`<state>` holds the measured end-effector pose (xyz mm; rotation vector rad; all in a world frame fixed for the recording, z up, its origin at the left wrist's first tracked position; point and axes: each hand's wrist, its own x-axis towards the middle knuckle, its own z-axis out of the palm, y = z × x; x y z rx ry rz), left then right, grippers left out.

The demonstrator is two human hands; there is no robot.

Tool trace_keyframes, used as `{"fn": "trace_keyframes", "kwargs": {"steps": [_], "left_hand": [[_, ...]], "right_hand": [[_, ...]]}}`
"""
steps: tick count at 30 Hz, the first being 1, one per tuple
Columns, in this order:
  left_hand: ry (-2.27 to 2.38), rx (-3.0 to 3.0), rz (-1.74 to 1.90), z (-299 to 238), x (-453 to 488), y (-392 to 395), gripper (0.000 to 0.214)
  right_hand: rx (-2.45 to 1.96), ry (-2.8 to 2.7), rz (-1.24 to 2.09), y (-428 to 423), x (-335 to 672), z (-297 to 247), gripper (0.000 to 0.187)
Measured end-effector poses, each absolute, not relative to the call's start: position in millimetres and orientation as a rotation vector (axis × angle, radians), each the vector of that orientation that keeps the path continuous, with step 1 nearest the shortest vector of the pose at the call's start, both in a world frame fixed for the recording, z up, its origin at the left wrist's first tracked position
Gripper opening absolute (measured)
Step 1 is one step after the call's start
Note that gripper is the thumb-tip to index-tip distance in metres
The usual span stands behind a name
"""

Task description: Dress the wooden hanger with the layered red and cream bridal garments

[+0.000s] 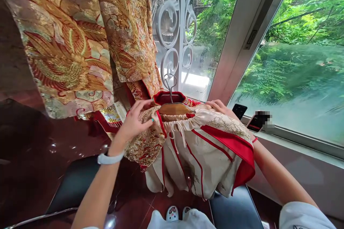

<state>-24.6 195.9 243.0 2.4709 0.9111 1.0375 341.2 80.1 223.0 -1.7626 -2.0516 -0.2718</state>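
Observation:
A cream and red embroidered garment (204,150) hangs on a wooden hanger (176,108) with a metal hook, held up in front of me. My left hand (135,120) grips the garment's gold-embroidered left shoulder, fingers curled over the cloth. My right hand (219,106) rests on the right shoulder of the garment, fingers tucked behind the fabric. The garment drapes over my right forearm. A white band sits on my left wrist.
A large gold and red embroidered robe (80,39) hangs at the upper left. A window with a white scrolled grille (176,32) is behind. Two phones (248,116) lie on the sill. Dark chairs (236,209) stand below on a glossy dark floor.

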Motion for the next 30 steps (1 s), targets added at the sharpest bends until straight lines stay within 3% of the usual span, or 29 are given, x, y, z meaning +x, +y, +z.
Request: {"fn": "trace_keyframes", "kwargs": {"steps": [3, 7, 10, 13, 16, 20, 23, 27, 30], "left_hand": [[0.634, 2.785, 1.249, 254.1, 25.5, 156.8, 0.05], [0.194, 3.175, 0.846, 262.1, 97.0, 139.2, 0.045], [0.263, 3.239, 0.756, 261.4, 122.1, 144.5, 0.043], [0.412, 3.254, 0.768, 258.9, 126.9, 145.6, 0.039], [0.568, 3.234, 0.769, 256.9, 127.6, 140.2, 0.036], [0.697, 3.218, 0.698, 255.2, 132.4, 134.7, 0.034], [0.756, 3.219, 0.686, 252.7, 137.6, 135.6, 0.031], [0.863, 3.165, 0.726, 248.2, 144.7, 138.9, 0.028], [0.932, 3.131, 0.751, 245.3, 149.5, 140.2, 0.027]], "right_hand": [[-1.746, -1.857, -0.118, 78.0, 342.4, 220.9, 0.049], [-1.508, -1.61, 0.262, 88.5, 349.0, 225.3, 0.05], [-1.44, -1.531, 0.441, 99.2, 360.9, 245.9, 0.044], [-1.435, -1.751, 0.474, 101.7, 373.6, 273.7, 0.062], [-1.519, -2.085, 0.267, 96.8, 381.6, 288.7, 0.083], [-1.613, -2.106, -0.322, 91.2, 384.0, 281.5, 0.057], [-1.655, -1.859, -0.418, 96.0, 383.1, 275.2, 0.041], [-1.587, -1.617, 0.099, 106.1, 389.8, 284.0, 0.025], [-1.496, -1.637, 0.579, 98.7, 401.8, 291.1, 0.037]]}}
